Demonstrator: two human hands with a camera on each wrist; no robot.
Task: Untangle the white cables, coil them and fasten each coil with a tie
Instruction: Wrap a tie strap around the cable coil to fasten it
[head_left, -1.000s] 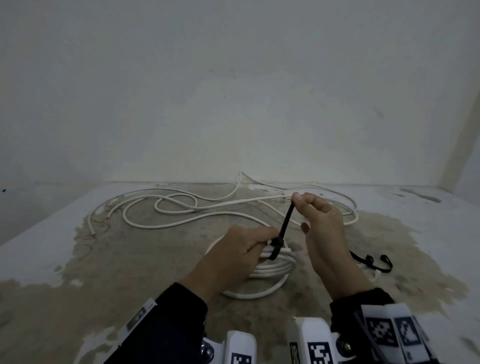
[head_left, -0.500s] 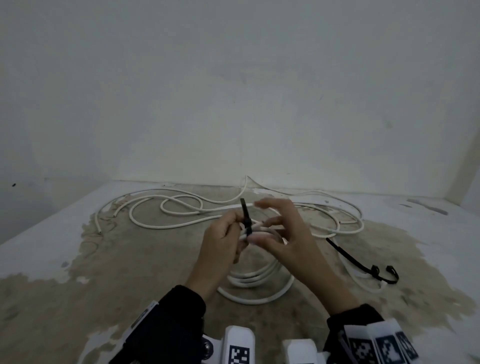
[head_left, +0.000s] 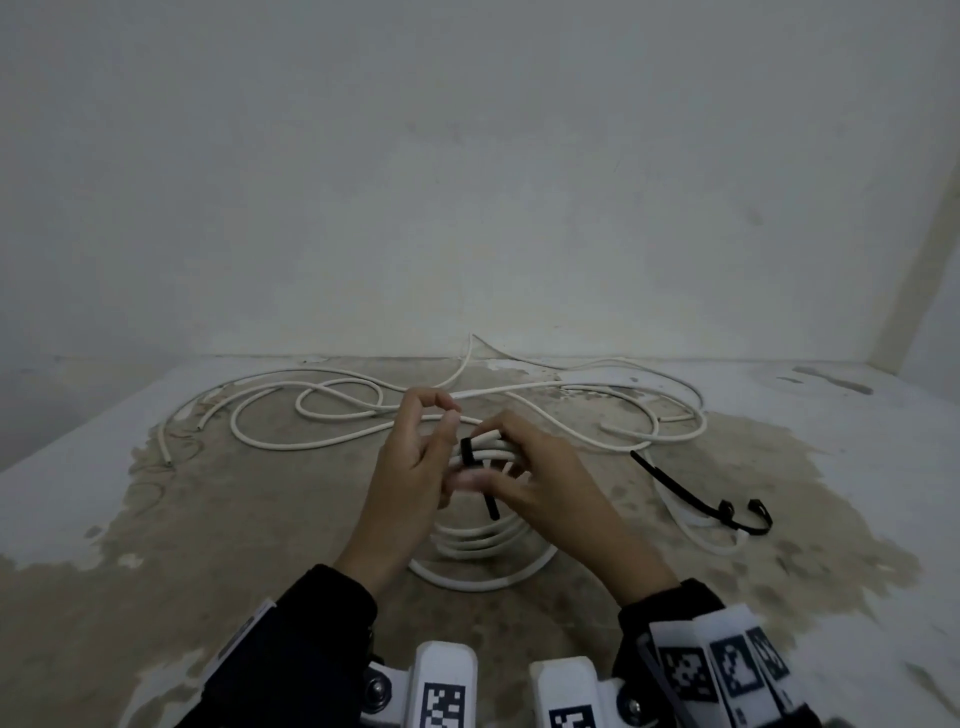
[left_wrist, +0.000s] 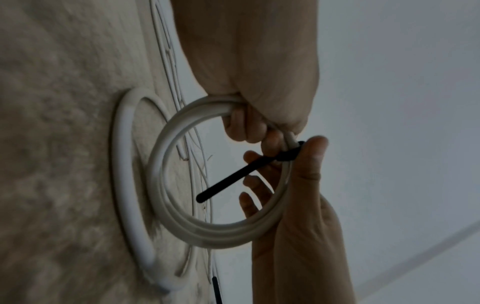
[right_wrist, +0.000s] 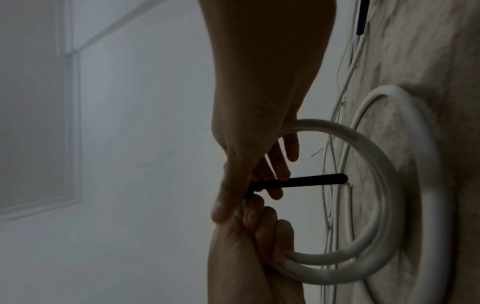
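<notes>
From the head view, the left hand (head_left: 410, 467) and the right hand (head_left: 540, 483) meet over the far edge of a round coil of thick white cable (head_left: 478, 551), lifted there while its near edge lies on the worn, stained grey worktop (head_left: 208, 519). A black strap tie (head_left: 475, 467) is wrapped round the coil's turns between the two hands, its free tail pointing down and toward the person. Beyond the coil, the remaining long white cable (head_left: 337, 431) sprawls in loose loops, and two spare black ties (head_left: 722, 512) lie to the right, nearer the right hand. A bare pale wall (head_left: 467, 182) closes the room behind.

The left wrist view shows the left hand (left_wrist: 249, 86) with fingers curled round the coil (left_wrist: 182, 222), gripping it just beside the tie (left_wrist: 233, 179). The tail runs slantwise across the coil's opening, toward the worktop (left_wrist: 52, 144).

The right wrist view shows the right hand (right_wrist: 249, 164) pinching the tie (right_wrist: 306, 182) at its wrapped end, thumb outside the coil (right_wrist: 374, 185) and fingers reaching through it. The tail lies just past those fingertips, so the right hand looks best placed to draw it tight.
</notes>
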